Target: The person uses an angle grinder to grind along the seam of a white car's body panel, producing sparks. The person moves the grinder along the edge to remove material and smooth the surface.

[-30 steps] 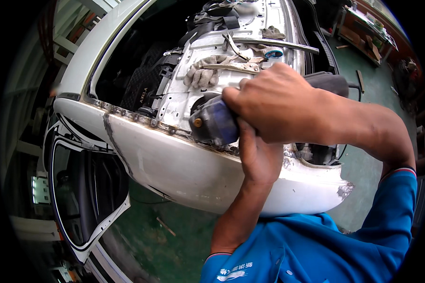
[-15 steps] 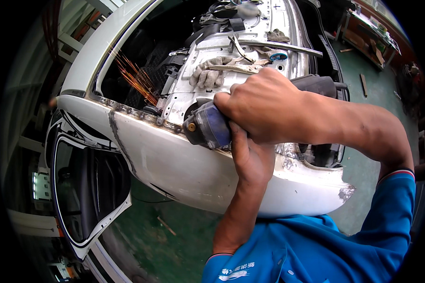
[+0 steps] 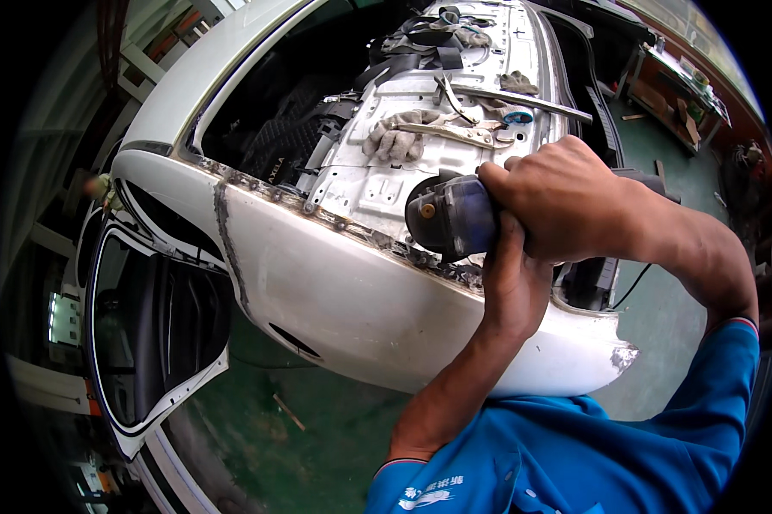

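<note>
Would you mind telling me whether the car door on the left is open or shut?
Open. The white door swings away from the white body panel, with the green floor visible in the gap between them.

White car panel (image 3: 352, 291), glossy, with a dark grey streak down its left part and a rusty brown, speckled top seam. The angle grinder (image 3: 450, 214) shows a black head and a translucent blue-grey body. Pale grey work gloves (image 3: 399, 137) lie on the off-white inner metal. Bright blue shirt (image 3: 574, 454), white print at the chest, red-and-white cuff trim. Green floor (image 3: 335, 428).
</note>
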`<state>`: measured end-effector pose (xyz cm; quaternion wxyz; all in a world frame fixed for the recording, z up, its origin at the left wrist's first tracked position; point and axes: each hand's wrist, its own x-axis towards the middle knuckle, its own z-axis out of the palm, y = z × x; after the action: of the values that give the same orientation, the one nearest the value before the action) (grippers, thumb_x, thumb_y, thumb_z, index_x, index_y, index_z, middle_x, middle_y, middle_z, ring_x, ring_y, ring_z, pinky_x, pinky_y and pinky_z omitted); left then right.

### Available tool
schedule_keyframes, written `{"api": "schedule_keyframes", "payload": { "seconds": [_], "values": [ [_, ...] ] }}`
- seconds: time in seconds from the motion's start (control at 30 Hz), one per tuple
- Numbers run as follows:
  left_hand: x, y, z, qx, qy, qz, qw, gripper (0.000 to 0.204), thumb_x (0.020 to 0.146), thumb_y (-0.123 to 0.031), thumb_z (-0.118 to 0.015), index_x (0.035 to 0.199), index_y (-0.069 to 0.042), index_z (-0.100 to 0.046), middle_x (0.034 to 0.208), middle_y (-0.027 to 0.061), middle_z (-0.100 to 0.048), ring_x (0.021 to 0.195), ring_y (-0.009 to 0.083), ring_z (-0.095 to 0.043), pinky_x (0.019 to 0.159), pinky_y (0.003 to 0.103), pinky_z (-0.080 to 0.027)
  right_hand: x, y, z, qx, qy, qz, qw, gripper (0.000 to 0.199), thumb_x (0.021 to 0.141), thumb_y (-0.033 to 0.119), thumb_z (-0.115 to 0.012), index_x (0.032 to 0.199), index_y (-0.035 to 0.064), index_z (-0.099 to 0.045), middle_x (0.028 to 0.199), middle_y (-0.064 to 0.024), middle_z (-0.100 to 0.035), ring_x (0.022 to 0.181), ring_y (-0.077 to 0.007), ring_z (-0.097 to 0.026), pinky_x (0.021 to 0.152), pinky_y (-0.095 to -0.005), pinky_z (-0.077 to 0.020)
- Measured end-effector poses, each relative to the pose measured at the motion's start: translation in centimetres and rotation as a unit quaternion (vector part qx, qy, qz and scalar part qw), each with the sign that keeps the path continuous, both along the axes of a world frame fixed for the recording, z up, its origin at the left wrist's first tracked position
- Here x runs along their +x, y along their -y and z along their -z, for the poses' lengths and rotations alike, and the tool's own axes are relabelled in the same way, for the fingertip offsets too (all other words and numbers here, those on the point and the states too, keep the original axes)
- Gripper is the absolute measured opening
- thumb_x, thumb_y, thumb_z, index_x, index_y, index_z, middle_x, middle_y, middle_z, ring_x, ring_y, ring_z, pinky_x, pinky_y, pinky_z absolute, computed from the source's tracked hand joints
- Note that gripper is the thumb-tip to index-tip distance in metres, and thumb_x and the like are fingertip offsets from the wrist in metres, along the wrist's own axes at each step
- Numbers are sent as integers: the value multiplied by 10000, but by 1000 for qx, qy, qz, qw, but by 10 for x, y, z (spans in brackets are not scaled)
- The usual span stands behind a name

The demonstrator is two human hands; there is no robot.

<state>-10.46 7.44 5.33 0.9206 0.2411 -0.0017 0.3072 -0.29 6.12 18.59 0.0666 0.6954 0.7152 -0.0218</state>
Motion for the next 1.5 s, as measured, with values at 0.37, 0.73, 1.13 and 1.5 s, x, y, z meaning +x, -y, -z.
{"api": "schedule_keyframes", "payload": {
  "seconds": [0.37,0.73,1.13,1.5],
  "values": [
    [-6,-42,-77,112,-4,-115,987,633,1055,-522,-467,1469,-44,-435,1411,104,-556,1325,204,-520,1096,416,-395,-14,-28,-72,86,-68,-9,994,570,632,152,-849,1130,-14,-627,887,-210,-708,872,-383,-710,806,-440,-563],
    [-19,-98,-59,51,-72,-188,978,684,1031,-534,-507,1500,-48,-401,1473,136,-492,1360,238,-493,1146,455,-375,-30,-95,-40,95,-92,-12,991,608,582,270,-858,1099,42,-634,899,-207,-712,903,-424,-690,801,-476,-548],
    [-13,-72,-20,-17,-31,-179,983,626,1070,-501,-433,1465,-16,-435,1420,111,-545,1297,214,-544,1086,387,-432,-32,-82,-10,39,-42,-17,998,506,662,290,-793,1070,65,-594,818,-154,-687,822,-385,-685,697,-466,-505],
    [-14,-77,-10,30,46,-156,986,598,1087,-475,-389,1494,-37,-394,1472,96,-497,1365,199,-476,1143,384,-358,-36,-81,-13,55,-40,-27,997,365,740,189,-733,1049,66,-582,805,-133,-678,838,-373,-683,705,-460,-498]
  ]
}}
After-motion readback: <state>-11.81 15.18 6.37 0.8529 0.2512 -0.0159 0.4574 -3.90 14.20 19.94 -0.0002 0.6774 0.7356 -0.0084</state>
